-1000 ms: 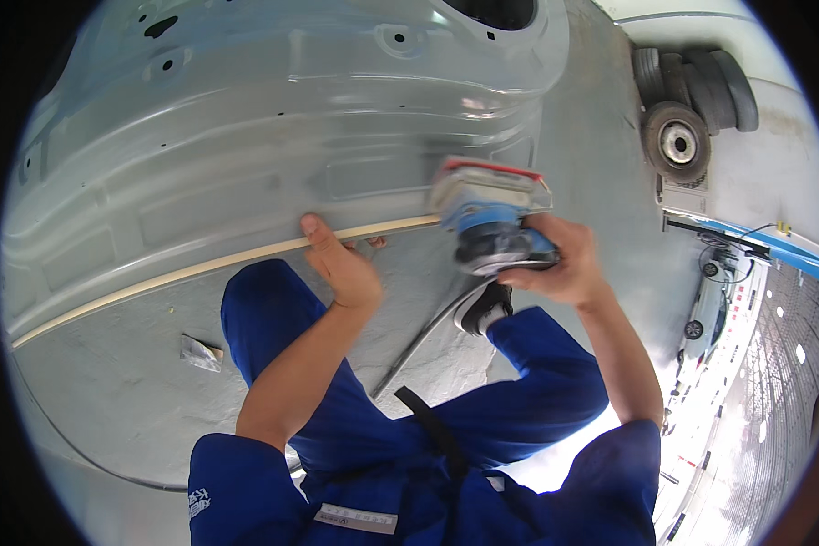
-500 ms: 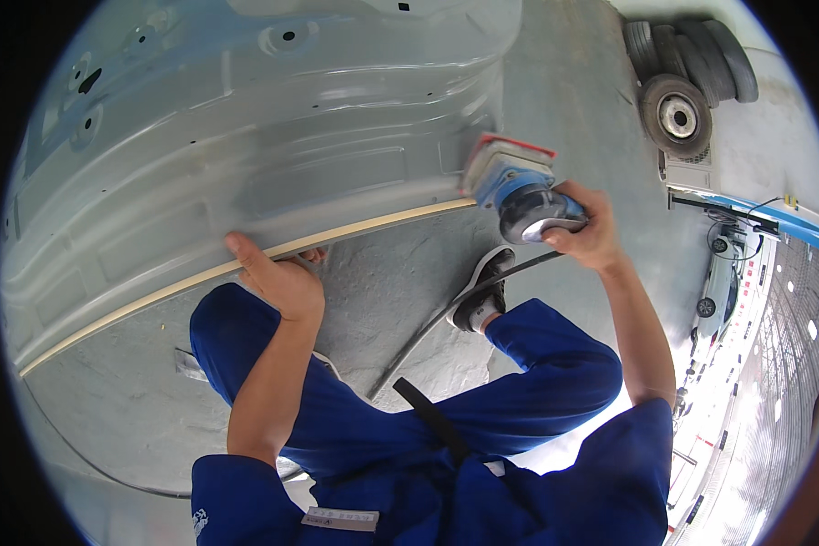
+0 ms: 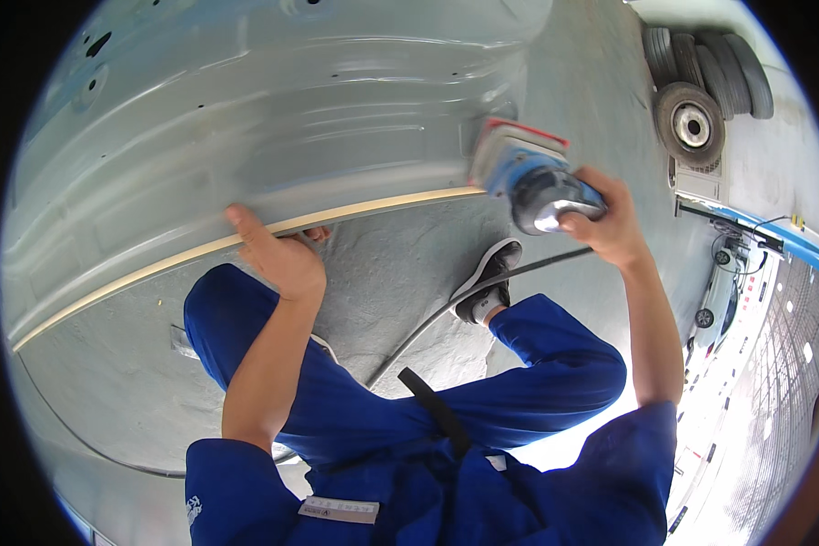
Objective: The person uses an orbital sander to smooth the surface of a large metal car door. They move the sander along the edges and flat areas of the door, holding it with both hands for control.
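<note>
A large grey car body panel (image 3: 291, 118) with pressed ridges and holes fills the upper left. A cream-yellow strip (image 3: 382, 203) runs along its near edge. My left hand (image 3: 287, 268) is closed over this edge, thumb on top and fingertips showing below. My right hand (image 3: 617, 223) wraps round the dark body of a blue and black power sander (image 3: 539, 177). Its pad, with a red rim, is tilted against the panel's right end; whether all of it touches cannot be told. A dark hose (image 3: 446, 305) trails from near the sander down between my legs.
My legs in blue trousers (image 3: 537, 364) are bent below the panel, a dark shoe (image 3: 491, 278) on the grey floor (image 3: 373, 291). Several tyres (image 3: 692, 126) stand at the upper right. Farther right is a parked car (image 3: 719, 291). A thin cable (image 3: 91, 437) curves along the lower left.
The view has shifted a little, so the panel appears higher and farther right. The sander and my right hand appear slightly up and right. My left hand keeps its hold on the edge.
</note>
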Tool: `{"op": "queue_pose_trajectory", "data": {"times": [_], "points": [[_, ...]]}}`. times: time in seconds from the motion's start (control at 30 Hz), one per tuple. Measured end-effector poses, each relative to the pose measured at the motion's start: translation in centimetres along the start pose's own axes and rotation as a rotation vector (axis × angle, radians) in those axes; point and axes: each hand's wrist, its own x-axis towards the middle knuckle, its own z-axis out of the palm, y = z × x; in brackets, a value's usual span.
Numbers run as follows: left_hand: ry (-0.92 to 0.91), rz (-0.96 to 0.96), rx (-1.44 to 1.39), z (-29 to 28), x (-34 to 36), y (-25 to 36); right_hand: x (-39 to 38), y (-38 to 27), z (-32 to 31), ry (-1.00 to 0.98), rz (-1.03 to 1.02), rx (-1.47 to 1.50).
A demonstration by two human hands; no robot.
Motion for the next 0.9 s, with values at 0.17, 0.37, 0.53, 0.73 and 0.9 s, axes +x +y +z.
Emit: {"op": "queue_pose_trajectory", "data": {"times": [0.17, 0.37, 0.53, 0.73, 0.9], "points": [[-0.041, 0.033, -0.07, -0.2, 0.5, -0.5, -1.2, -0.9, 1.8, 0.035, 0.063, 0.089], [-0.112, 0.041, -0.008, -1.9, 1.1, -1.8, -1.6, -1.6, 3.3, 0.027, 0.218, 0.276], [-0.017, 0.043, 0.07, -2.2, 1.3, -2.4, -1.2, -4.0, 5.1, -0.042, 0.221, 0.299], [-0.12, 0.242, -0.034, -2.2, 2.1, -3.3, -3.6, -3.6, 6.0, -0.01, 0.277, 0.22], [-0.118, 0.202, 0.009, -2.4, 2.3, -3.4, -4.2, -4.9, 8.6, 0.042, 0.269, 0.328]]}}
